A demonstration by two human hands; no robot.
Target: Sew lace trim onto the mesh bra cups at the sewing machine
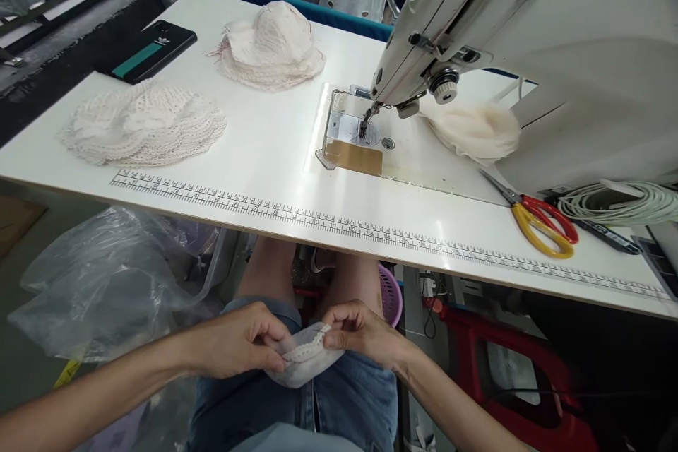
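Note:
Over my lap, below the table edge, both hands pinch a small white fabric piece with a lace edge (pixel 306 360). My left hand (pixel 238 340) grips its left side with closed fingers. My right hand (pixel 360 333) pinches its upper right edge. On the white table (pixel 275 155) lie two piles of lace pieces, one at the left (pixel 143 123) and one further back (pixel 270 46). A white sewing machine (pixel 530 35) stands at the right, its needle (pixel 365 123) above the plate.
Yellow and red scissors (pixel 540 222) lie at the table's right front, beside coiled cord (pixel 619 205). A cream fabric bundle (pixel 474 128) sits behind the needle. A black phone (pixel 148 49) lies at back left. Clear plastic bags (pixel 106 282) and a red stool (pixel 524 381) are under the table.

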